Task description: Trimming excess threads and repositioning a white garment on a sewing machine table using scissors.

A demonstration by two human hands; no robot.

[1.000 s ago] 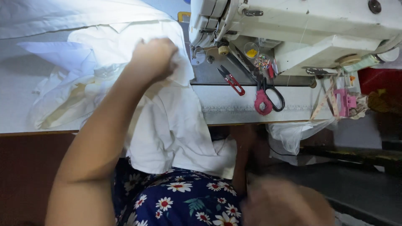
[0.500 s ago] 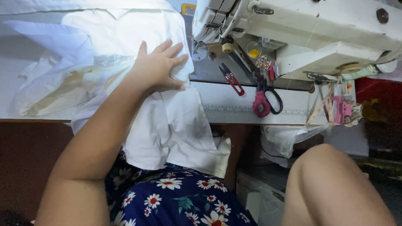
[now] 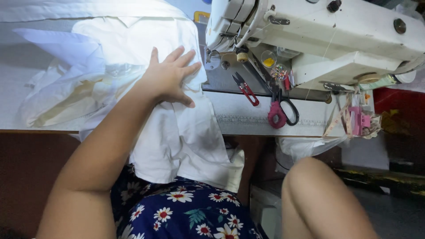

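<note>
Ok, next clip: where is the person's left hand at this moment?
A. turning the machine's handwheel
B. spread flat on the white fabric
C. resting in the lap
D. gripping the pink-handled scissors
B: the left hand lies open, fingers spread, on the white fabric, apart from the pink-handled scissors.

The soft white matt cloth [image 3: 177,132] at the frame's centre looks smooth and thin, hanging off the pale, matt tabletop [image 3: 252,117]. The cream sewing machine [image 3: 336,40] at upper right has glossy painted metal. The pink-handled scissors [image 3: 280,108] show shiny plastic grips and dark metal blades.
</note>
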